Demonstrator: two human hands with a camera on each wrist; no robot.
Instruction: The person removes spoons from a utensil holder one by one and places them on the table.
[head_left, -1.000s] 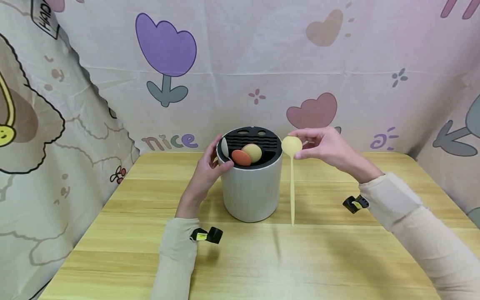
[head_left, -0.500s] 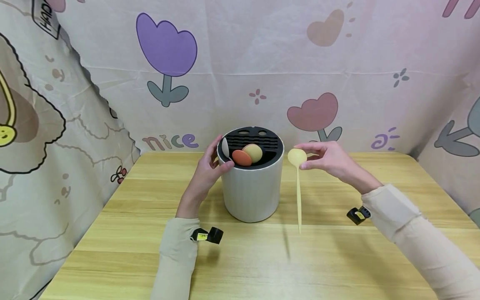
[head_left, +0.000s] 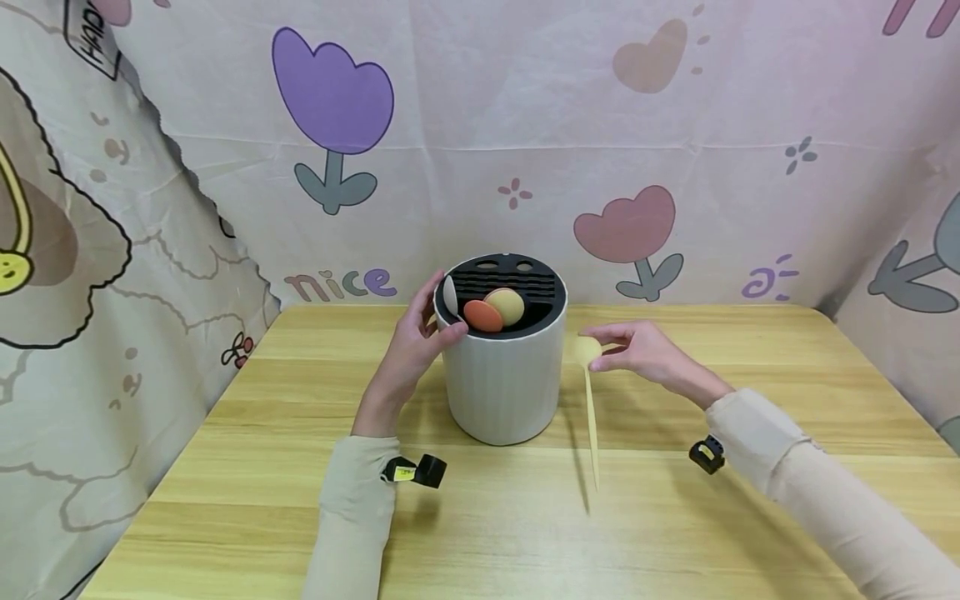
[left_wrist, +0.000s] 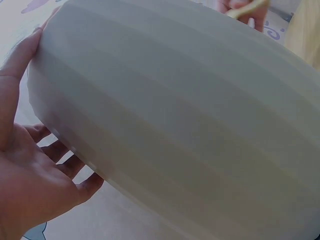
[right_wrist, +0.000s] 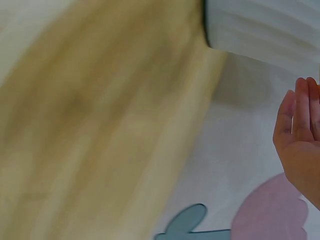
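Observation:
A white ribbed utensil holder (head_left: 504, 387) with a black slotted top (head_left: 504, 279) stands on the table. My left hand (head_left: 408, 350) grips its upper left side, thumb at the rim; in the left wrist view the fingers (left_wrist: 65, 160) curl along the wall (left_wrist: 175, 110). In the holder's front opening sit an orange-red rounded head (head_left: 482, 316), a beige one (head_left: 508, 306) and a white one (head_left: 450, 296) at the left edge. To the right of the holder, my right hand (head_left: 641, 350) pinches a pale yellow spoon (head_left: 590, 400) by its bowl, handle hanging downward.
The wooden table (head_left: 262, 467) spreads around the holder, with a printed cloth (head_left: 465, 100) hanging behind it and at both sides. Each wrist wears a small black camera, the left one (head_left: 427, 471) just above the tabletop.
My right hand has lowered the spoon beside the holder, first moving slightly right and then back left. The spoon's tail has tipped toward me. My left hand and the holder have stayed in place.

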